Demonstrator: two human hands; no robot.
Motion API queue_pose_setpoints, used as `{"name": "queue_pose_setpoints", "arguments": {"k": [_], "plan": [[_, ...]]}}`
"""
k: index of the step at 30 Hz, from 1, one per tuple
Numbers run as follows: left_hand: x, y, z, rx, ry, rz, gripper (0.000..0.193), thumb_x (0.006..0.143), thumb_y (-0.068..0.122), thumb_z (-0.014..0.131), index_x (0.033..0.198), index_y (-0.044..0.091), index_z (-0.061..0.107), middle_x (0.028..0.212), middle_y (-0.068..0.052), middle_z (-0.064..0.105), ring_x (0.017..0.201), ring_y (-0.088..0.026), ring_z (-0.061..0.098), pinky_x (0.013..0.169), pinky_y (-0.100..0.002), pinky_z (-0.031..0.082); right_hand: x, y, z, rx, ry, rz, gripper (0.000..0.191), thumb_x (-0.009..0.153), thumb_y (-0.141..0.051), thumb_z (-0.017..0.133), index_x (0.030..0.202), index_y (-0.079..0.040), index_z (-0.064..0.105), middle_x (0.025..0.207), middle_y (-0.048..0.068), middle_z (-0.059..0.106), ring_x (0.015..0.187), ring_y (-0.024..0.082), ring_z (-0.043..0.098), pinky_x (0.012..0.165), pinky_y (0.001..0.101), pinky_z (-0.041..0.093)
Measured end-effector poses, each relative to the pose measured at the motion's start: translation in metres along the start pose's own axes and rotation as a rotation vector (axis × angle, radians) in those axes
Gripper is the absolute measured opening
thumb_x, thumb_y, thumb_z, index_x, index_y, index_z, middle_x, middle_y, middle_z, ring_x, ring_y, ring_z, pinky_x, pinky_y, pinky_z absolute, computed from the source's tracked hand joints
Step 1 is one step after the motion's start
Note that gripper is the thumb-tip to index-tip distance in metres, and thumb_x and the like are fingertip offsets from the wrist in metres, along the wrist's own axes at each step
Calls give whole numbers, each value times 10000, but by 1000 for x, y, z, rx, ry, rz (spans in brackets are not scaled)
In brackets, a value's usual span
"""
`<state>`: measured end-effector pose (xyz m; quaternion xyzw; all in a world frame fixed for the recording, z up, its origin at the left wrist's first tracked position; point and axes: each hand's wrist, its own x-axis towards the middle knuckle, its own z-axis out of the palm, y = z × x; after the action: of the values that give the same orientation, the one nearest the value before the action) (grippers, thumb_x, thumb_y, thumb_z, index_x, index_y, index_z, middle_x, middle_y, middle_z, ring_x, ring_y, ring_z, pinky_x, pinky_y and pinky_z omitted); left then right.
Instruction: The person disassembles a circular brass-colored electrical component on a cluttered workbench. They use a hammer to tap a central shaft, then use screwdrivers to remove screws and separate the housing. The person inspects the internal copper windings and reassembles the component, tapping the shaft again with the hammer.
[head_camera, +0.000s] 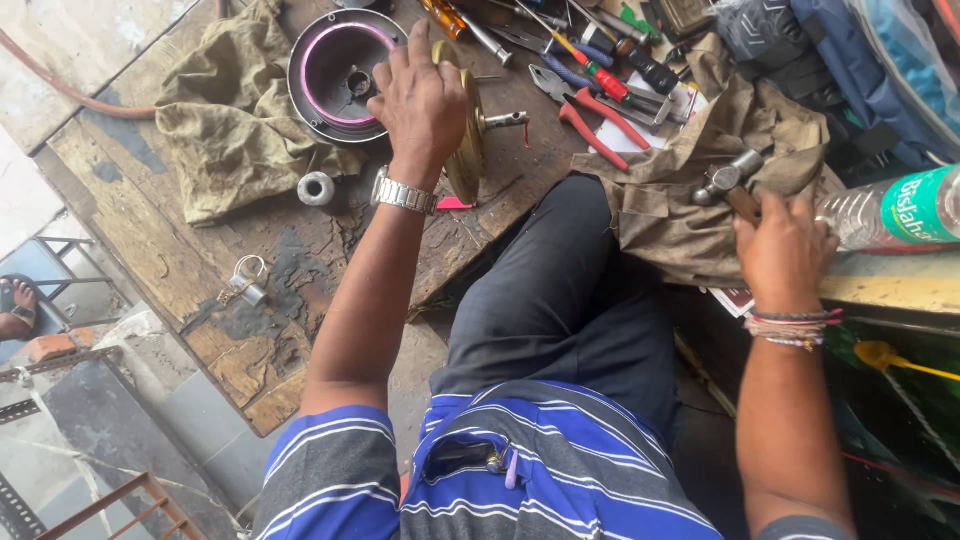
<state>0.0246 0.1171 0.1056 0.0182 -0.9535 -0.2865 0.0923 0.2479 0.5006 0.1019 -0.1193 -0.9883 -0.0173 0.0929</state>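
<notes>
Worn wooden counter (150, 215): crumpled olive rag (225, 140), round black metal housing (340, 72). My left hand (420, 100) closed on brass disc (466, 135), edge-up on steel shaft. Red-handled pliers (590, 112) beyond. My right hand (785, 250) wrapped round hammer (728, 182) handle, steel head on khaki cloth (680, 215).

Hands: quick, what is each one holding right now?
Left hand: fingers closed around the rim of a brass-coloured disc standing on edge on the wooden bench.
Right hand: fingers closed on the handle of a hammer.
</notes>
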Motion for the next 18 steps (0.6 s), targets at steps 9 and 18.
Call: {"name": "queue_pose_setpoints", "arguments": {"k": [9,18], "plan": [[-9,-15,-3,-400,-141,-221,555,1021,255,399,1559,118,376,1113,-243,735,1036,-372,696,967,-482,521,18,25,15,62,-275,65,596,861,-220,799,1403,-80,596,1226,280,629,1022,500,656,882,564,515],[-13,-23,11,-343,172,-9,435,995,206,553,1384,25,481,1332,-288,551,1204,-408,567,1038,-499,448,35,-10,-51,871,-153,83,593,1008,-267,719,1527,-99,486,1070,109,685,874,245,695,735,392,584]]}}
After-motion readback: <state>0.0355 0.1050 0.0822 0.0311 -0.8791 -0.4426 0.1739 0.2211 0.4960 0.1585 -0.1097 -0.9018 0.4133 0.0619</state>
